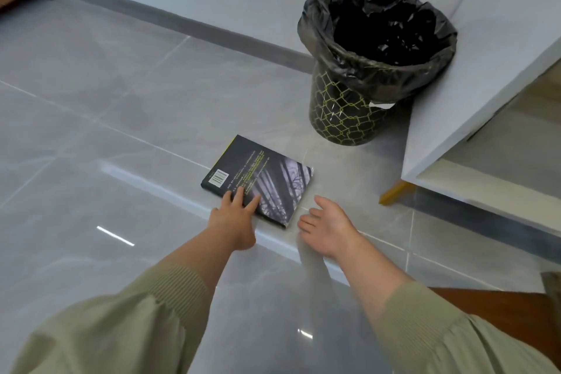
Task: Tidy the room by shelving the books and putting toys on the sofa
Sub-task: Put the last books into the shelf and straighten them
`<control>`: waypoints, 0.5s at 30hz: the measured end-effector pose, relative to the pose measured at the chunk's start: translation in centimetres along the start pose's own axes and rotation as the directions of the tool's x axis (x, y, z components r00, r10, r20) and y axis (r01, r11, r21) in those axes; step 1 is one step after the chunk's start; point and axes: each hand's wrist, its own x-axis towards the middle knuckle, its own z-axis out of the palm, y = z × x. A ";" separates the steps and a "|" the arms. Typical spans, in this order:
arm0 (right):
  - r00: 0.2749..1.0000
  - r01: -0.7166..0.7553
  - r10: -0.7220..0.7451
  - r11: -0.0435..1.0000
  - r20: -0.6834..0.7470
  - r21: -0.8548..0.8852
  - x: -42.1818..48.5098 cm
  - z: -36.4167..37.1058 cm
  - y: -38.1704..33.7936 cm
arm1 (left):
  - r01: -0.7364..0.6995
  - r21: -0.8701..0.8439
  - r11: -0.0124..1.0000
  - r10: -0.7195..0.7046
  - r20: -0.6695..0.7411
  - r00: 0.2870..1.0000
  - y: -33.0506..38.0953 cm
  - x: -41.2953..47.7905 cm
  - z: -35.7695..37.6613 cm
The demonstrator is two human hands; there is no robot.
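A dark book [267, 173] with a barcode and a grey-and-black cover lies flat on the glossy grey floor, back cover up. My left hand [235, 215] reaches onto its near edge, straight fingers touching the cover. To the right of the book's near corner, my right hand [326, 226] hovers just apart from it, palm turned up and fingers relaxed, holding nothing. Both arms wear olive-green sleeves.
A black bin [349, 112] with a gold net pattern and black liner stands behind the book, against a white cabinet [485, 76] with a yellow foot. A grey skirting runs along the wall. Brown furniture shows at the top left and the bottom right.
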 end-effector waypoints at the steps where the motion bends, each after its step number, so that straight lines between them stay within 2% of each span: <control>1: 1.000 -0.006 0.005 1.000 0.017 0.024 0.0 0.4 0.1 | -0.003 -0.019 1.000 0.004 0.028 1.000 0.1 -0.1 0.0; 6: 1.000 0.005 -0.004 0.999 0.024 -0.048 -0.3 2.0 0.6 | -0.021 -0.138 0.990 0.039 0.128 0.991 -0.1 -0.7 0.4; 15: 0.995 -0.077 0.060 0.964 -0.077 -0.253 1.1 -0.3 3.1 | -0.057 -0.065 0.996 0.074 0.313 0.947 0.8 -3.6 0.2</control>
